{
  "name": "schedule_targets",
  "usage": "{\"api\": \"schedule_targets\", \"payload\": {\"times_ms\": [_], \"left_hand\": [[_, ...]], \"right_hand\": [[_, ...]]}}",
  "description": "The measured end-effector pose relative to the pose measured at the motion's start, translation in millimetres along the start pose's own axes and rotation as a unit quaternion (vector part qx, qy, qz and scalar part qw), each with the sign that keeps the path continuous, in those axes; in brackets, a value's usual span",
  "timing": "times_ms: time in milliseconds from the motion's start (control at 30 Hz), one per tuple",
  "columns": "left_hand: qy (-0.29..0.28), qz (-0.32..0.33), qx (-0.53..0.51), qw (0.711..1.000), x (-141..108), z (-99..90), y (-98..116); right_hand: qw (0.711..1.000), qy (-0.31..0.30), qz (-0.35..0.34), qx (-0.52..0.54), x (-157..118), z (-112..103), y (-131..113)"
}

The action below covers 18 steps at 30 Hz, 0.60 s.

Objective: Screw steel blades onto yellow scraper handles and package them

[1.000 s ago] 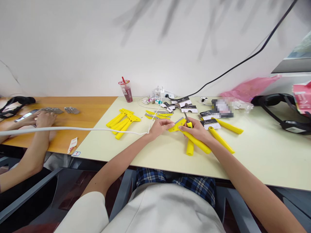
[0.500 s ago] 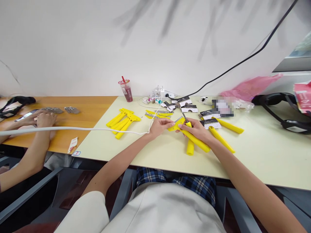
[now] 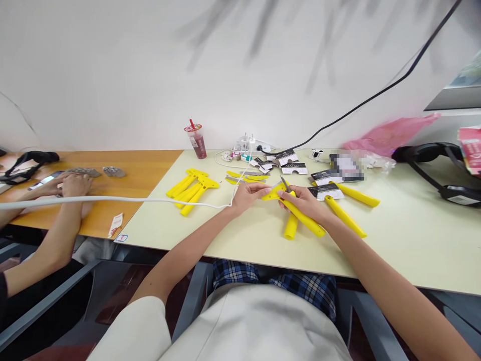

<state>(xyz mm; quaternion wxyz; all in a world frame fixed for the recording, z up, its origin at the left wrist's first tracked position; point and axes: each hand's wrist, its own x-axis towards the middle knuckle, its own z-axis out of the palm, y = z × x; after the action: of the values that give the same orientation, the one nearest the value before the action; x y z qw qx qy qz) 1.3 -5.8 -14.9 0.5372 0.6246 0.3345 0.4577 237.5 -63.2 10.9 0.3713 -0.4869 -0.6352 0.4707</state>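
A yellow scraper (image 3: 308,221) is held between my hands, its wide head to the left and its handle slanting down to the right. My left hand (image 3: 247,195) pinches the edge of that head between thumb and fingers. Closed around a screwdriver (image 3: 290,228), my right hand (image 3: 306,201) also rests against the scraper's neck. The screwdriver's dark metal shaft points up beside the scraper head, and its yellow handle sticks out below my palm. My right fingers partly hide where the two tools cross.
Several yellow scrapers (image 3: 193,193) lie to the left. Yellow strips and blades (image 3: 248,177), black-and-white cards (image 3: 293,168) and loose yellow handles (image 3: 345,217) lie around. A drink cup (image 3: 196,141) stands by the wall near a power strip (image 3: 244,145). A white cable (image 3: 150,200) crosses the view. A co-worker's hands (image 3: 77,184) are left.
The screwdriver has tilted in my right hand: its shaft leans further left and its handle end has swung slightly left. Both hands keep their hold on the scraper.
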Motion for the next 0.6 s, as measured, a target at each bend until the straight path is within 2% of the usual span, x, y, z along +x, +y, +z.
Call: {"api": "schedule_targets", "payload": {"times_ms": [133,200,267,400,500,600], "left_hand": [[0.039,0.047,0.036,0.997,10.0,-18.0,3.0],[0.067,0.068,0.095,0.991,15.0,-32.1,4.6],[0.069,0.075,0.181,0.978,18.2,-45.7,4.3],[-0.024,0.055,0.322,0.945,20.0,-63.7,-3.3],[-0.08,0.049,0.353,0.931,20.3,-71.8,-10.0],[-0.108,0.051,0.356,0.927,22.0,-78.3,-13.6]], "right_hand": [[0.998,0.045,-0.008,0.051,3.0,3.5,3.5],[0.994,0.072,-0.015,0.084,3.8,3.6,1.3],[0.988,0.099,-0.019,0.116,4.1,2.6,-2.5],[0.976,0.143,-0.018,0.163,4.7,-0.2,-8.5],[0.971,0.154,-0.018,0.182,5.8,-1.3,-8.9],[0.969,0.154,-0.015,0.192,7.3,-1.2,-6.5]]}}
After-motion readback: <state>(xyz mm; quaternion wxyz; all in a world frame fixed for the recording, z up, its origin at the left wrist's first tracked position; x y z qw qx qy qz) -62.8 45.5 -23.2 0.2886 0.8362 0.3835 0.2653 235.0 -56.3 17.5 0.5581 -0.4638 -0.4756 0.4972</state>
